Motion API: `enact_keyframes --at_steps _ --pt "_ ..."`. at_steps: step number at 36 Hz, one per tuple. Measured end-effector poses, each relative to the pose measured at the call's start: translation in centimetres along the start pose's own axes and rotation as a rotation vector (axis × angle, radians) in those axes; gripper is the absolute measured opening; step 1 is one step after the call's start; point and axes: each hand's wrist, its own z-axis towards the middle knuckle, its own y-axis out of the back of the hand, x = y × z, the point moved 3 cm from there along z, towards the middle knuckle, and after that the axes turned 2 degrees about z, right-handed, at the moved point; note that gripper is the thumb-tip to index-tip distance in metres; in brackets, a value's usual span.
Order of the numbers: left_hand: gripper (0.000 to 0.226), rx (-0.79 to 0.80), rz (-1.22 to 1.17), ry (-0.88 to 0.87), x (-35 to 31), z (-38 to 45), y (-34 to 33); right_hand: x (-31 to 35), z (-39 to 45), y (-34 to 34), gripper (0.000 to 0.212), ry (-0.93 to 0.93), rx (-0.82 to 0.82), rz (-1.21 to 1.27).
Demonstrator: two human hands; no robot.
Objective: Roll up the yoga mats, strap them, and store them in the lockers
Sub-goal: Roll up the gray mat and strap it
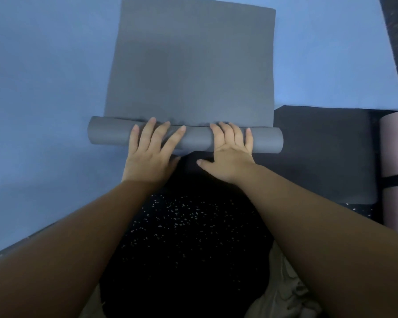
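Nearest us lay the dark speckled floor [189,237], with a fold of pale cloth [285,292] at the lower right edge. From there our two forearms reached forward to the grey mat [191,65], whose near end was wound into a roll [193,137] lying crosswise in front of us. Our left hand [151,152] lay flat on the roll left of its middle, fingers straight and spread over the top, the tips reaching the line where the roll met the flat part of the mat; its thumb pointed toward the middle, down by the roll's near side. Our right hand [231,150] pressed on the roll right of the middle, fingers straight and closer together, thumb stretched out to the left on the near side. Neither hand curled round anything; both simply rested open on the roll. To the right of the roll lay a flat black mat [326,154], and beyond that, at the frame's right edge, a pink rolled mat [396,157] bound by a black strap [396,180]. Past our hands the unrolled stretch of the grey mat ran away from us across the blue floor [44,88].
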Motion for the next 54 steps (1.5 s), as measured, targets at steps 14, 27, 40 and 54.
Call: enact_keyframes --at_steps 14,27,40,54 --pt "0.071 0.413 0.003 0.035 2.1 5.8 0.2 0.0 3.0 3.8 0.072 -0.013 -0.103 -0.084" --pt "0.072 0.172 -0.053 -0.031 0.1 1.0 2.0 -0.3 -2.0 0.7 0.070 0.076 -0.419 -0.189" --pt "0.069 0.328 -0.153 0.053 -3.5 -7.2 6.2 0.0 -10.1 -3.4 0.073 0.102 -0.370 -0.201" --pt "0.100 0.476 -0.132 0.073 -4.9 -9.6 6.4 0.4 -13.3 -5.6 0.076 0.010 -0.376 -0.170"
